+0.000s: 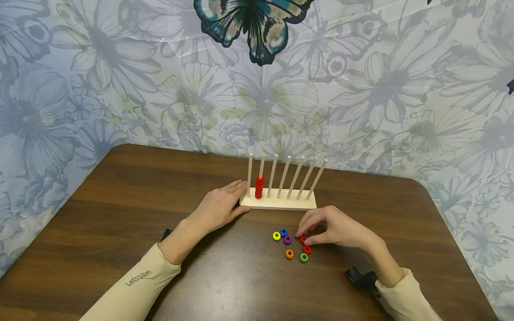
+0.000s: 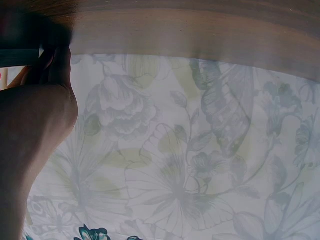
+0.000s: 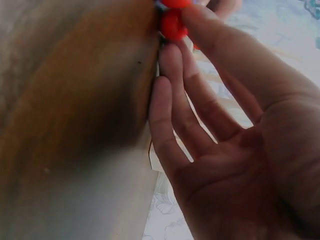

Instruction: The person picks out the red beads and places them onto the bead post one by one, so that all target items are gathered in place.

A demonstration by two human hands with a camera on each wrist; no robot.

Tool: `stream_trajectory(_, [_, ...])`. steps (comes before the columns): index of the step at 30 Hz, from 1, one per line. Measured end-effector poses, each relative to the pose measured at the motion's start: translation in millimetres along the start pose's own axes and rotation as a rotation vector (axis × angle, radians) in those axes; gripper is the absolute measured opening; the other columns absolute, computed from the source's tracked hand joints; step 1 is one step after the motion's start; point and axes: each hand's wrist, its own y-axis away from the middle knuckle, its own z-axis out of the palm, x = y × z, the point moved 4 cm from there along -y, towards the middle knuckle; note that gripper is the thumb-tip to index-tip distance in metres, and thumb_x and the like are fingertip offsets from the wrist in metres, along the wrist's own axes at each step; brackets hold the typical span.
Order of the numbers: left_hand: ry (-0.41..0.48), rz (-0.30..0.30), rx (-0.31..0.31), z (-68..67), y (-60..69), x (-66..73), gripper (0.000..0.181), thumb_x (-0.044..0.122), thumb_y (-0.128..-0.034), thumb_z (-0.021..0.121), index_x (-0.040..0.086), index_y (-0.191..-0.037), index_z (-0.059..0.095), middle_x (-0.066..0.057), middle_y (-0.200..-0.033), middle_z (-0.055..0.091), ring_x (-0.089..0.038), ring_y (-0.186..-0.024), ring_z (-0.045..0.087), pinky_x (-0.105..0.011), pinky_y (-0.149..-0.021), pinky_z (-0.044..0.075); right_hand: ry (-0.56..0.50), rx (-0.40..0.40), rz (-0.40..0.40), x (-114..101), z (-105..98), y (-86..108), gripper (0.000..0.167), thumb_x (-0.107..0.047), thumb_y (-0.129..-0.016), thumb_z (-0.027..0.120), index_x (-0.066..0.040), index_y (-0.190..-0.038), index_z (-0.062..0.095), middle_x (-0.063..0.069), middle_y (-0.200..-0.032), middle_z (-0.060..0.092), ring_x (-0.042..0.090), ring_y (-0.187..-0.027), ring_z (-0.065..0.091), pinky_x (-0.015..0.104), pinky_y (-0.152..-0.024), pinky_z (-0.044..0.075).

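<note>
A pale wooden peg stand (image 1: pixel 277 204) with several upright pegs is on the table, red beads (image 1: pixel 259 187) stacked on its second peg from the left. My left hand (image 1: pixel 217 207) holds the stand's left end, thumb along the front edge and fingers at the far side. In front of the stand, my right hand (image 1: pixel 335 227) pinches a red bead (image 3: pixel 173 25) at the tabletop between thumb and fingertips. Another red bead (image 1: pixel 307 249) and a green bead (image 1: pixel 304 257) lie just nearer. Left of them are loose orange (image 1: pixel 289 254), purple (image 1: pixel 287 240), blue (image 1: pixel 283 232) and yellow beads (image 1: pixel 276 236).
The brown wooden table (image 1: pixel 120 214) has rounded far corners and reaches a patterned cloth backdrop (image 1: pixel 180 98) with flowers and butterflies. A black wrist device (image 1: pixel 361 278) sits below the right wrist. In the left wrist view, backdrop fills most of the picture.
</note>
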Motion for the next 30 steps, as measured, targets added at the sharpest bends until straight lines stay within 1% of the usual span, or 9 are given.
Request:
stream_trajectory(3, [0.005,-0.004,-0.006,0.3,0.1,-0.8,0.07,0.043,-0.0997,0.073,-0.003,-0.149,0.056,-0.019,-0.153,0.058,-0.032,-0.143,0.056,-0.053,-0.104,0.056,0.047,0.027,0.013,0.7,1.1,-2.0,0.02,-0.017,-0.088,0.087,-0.024,-0.107,0.084,-0.01,-0.104,0.076,0.012,-0.091,0.07,0.029,-0.08,0.06])
stream_trajectory(6, [0.005,-0.01,-0.009,1.2,0.3,-1.7,0.069,0.043,-0.1001,0.072,-0.003,-0.15,0.055,-0.019,-0.153,0.058,-0.032,-0.143,0.056,-0.053,-0.104,0.056,0.082,0.052,0.031,1.5,1.5,-3.7,0.02,-0.016,-0.088,0.087,-0.024,-0.106,0.083,-0.01,-0.102,0.074,0.012,-0.086,0.068,0.028,-0.077,0.059])
stream_trajectory(11, [0.001,-0.007,-0.01,1.5,0.2,-1.4,0.07,0.043,-0.1,0.072,-0.002,-0.15,0.055,-0.019,-0.153,0.058,-0.031,-0.143,0.056,-0.053,-0.104,0.056,0.098,0.079,0.053,2.1,1.6,-3.7,0.02,-0.015,-0.088,0.087,-0.025,-0.106,0.081,-0.01,-0.101,0.073,0.009,-0.085,0.068,0.028,-0.077,0.06])
stream_trajectory(15, [0.0,0.002,-0.004,1.5,-0.2,-0.5,0.07,0.043,-0.1001,0.072,-0.002,-0.15,0.055,-0.019,-0.153,0.058,-0.031,-0.143,0.056,-0.052,-0.104,0.056,0.094,0.108,0.059,1.7,-0.2,-2.1,0.02,-0.015,-0.089,0.087,-0.024,-0.106,0.081,-0.011,-0.101,0.073,0.007,-0.086,0.069,0.029,-0.078,0.061])
stream_trajectory(19, [-0.001,0.004,-0.001,1.5,-1.2,0.7,0.069,0.043,-0.0999,0.072,-0.002,-0.149,0.056,-0.018,-0.152,0.059,-0.032,-0.142,0.057,-0.052,-0.104,0.056,0.075,0.141,0.067,0.1,-3.0,-0.7,0.021,-0.014,-0.09,0.086,-0.024,-0.108,0.081,-0.011,-0.103,0.073,0.008,-0.089,0.071,0.031,-0.081,0.062])
stream_trajectory(21, [0.001,0.006,0.002,0.8,-1.6,1.0,0.069,0.043,-0.0995,0.073,-0.002,-0.149,0.057,-0.019,-0.152,0.059,-0.032,-0.142,0.057,-0.052,-0.104,0.056,0.065,0.166,0.07,-1.3,-4.4,-0.5,0.021,-0.013,-0.091,0.085,-0.023,-0.109,0.081,-0.011,-0.105,0.074,0.008,-0.091,0.071,0.032,-0.083,0.063])
stream_trajectory(24, [0.001,0.009,0.005,0.0,-1.6,0.9,0.069,0.043,-0.099,0.073,-0.002,-0.148,0.057,-0.019,-0.151,0.059,-0.032,-0.142,0.057,-0.052,-0.104,0.056,0.06,0.224,0.068,-3.4,-7.0,-0.1,0.02,-0.014,-0.091,0.085,-0.021,-0.109,0.081,-0.011,-0.106,0.075,0.009,-0.092,0.071,0.032,-0.085,0.063])
stream_trajectory(28, [0.005,0.015,0.01,-0.6,-1.4,0.2,0.069,0.044,-0.0986,0.073,-0.003,-0.148,0.058,-0.019,-0.151,0.06,-0.032,-0.141,0.058,-0.052,-0.105,0.055,0.072,0.308,0.035,-5.5,-10.3,-0.1,0.02,-0.014,-0.091,0.085,-0.019,-0.11,0.082,-0.012,-0.108,0.075,0.009,-0.094,0.071,0.031,-0.088,0.063])
stream_trajectory(30, [0.008,0.018,0.014,-0.4,-1.2,-0.3,0.069,0.044,-0.0985,0.073,-0.003,-0.148,0.058,-0.019,-0.15,0.06,-0.033,-0.141,0.058,-0.051,-0.106,0.055,0.082,0.338,0.019,-7.8,-12.0,-0.3,0.021,-0.014,-0.091,0.085,-0.018,-0.111,0.082,-0.013,-0.108,0.075,0.009,-0.095,0.072,0.032,-0.089,0.063])
